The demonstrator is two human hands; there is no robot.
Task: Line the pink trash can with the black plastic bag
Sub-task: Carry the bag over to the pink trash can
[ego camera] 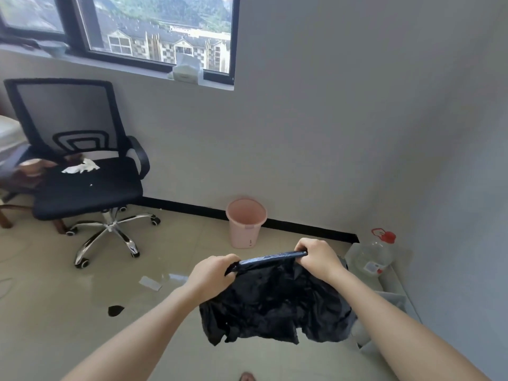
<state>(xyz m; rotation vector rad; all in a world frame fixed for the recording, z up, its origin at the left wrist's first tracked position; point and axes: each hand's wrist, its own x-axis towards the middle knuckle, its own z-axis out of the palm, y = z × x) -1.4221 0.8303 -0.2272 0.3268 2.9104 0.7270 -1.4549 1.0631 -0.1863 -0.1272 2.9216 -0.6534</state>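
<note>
The pink trash can stands upright on the tiled floor against the wall, and its inside looks bare. In front of it, held in the air, hangs a crumpled black plastic bag. My left hand grips the left end of the bag's bunched top edge. My right hand grips the right end of the same edge. The edge is stretched between both hands, and the rest of the bag droops below. The bag is apart from the can, nearer to me.
A black office chair on a chrome wheeled base stands at left with white tissue on its seat. A clear water jug with a red cap sits in the right corner. A paper scrap and a dark spot lie on the floor.
</note>
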